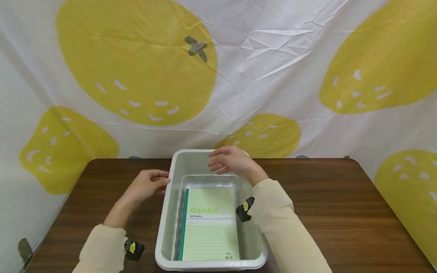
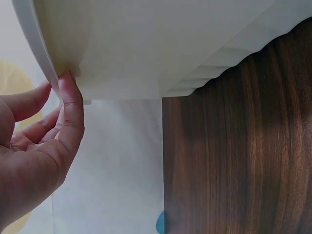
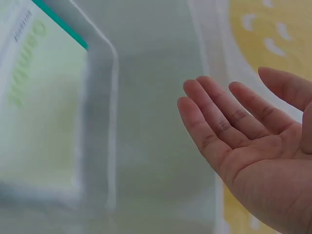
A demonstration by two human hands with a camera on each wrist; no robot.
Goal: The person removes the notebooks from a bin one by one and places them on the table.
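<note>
Left hand (image 1: 147, 186) pinched the rim of a white bin (image 1: 197, 265) on its left side, toward the far end; the wrist view showed thumb and finger on opposite faces of the edge. Right hand (image 1: 233, 161) was loose, held nothing, fingers extended and slightly parted above the bin's far right corner.

Notebook (image 1: 211, 228) lay flat inside the bin, cover up, green spine along its left edge. Cover read "Gambit" and "NOTEBOOK", with "A5" low at right. A pale wavy edge ran around it; could not tell whether a separate clear tray or the bin's own moulding.

Bin stood on a dark wood-grain table (image 1: 330, 213). Behind hung a white cloth (image 1: 262, 6) printed with yellow fruit. Cream sleeves (image 1: 282, 225) on both arms, a small black device (image 1: 134, 250) by each cuff.
</note>
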